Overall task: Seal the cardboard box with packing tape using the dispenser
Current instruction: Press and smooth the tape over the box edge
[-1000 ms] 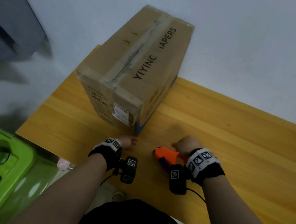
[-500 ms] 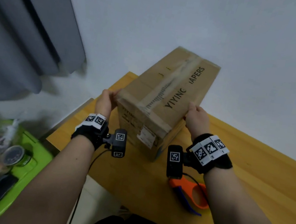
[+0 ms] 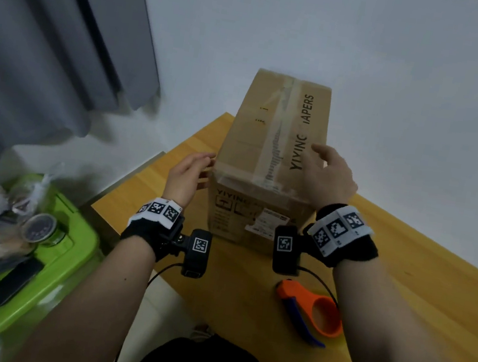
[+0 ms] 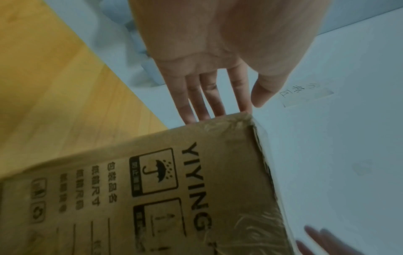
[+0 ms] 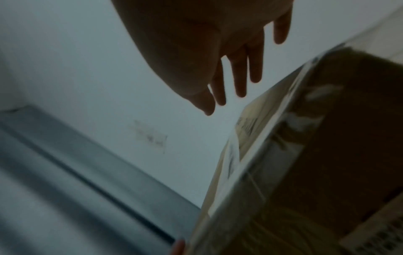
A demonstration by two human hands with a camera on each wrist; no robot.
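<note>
A tall brown cardboard box [image 3: 271, 142] printed YIYING stands on the wooden table [image 3: 402, 282], with clear tape along its top seam. My left hand [image 3: 192, 171] is at the box's left side, fingers straight, fingertips [image 4: 196, 113] at the box's upper left edge [image 4: 218, 155]. My right hand [image 3: 326, 172] hovers over the box's top right edge, fingers spread and holding nothing; in the right wrist view its fingers [image 5: 240, 77] are clear of the box [image 5: 327, 155]. The orange and blue tape dispenser [image 3: 309, 310] lies on the table near me, under my right forearm.
A green bin [image 3: 43, 260] full of bagged items and a jar sits left of the table. A grey curtain [image 3: 50, 44] hangs at the far left. A white wall stands close behind the box. Bare table stretches to the right.
One second ago both hands were low at the table front with the dispenser under the right. They then gripped the box's sides; now both have loosened and the box faces me squarely.
</note>
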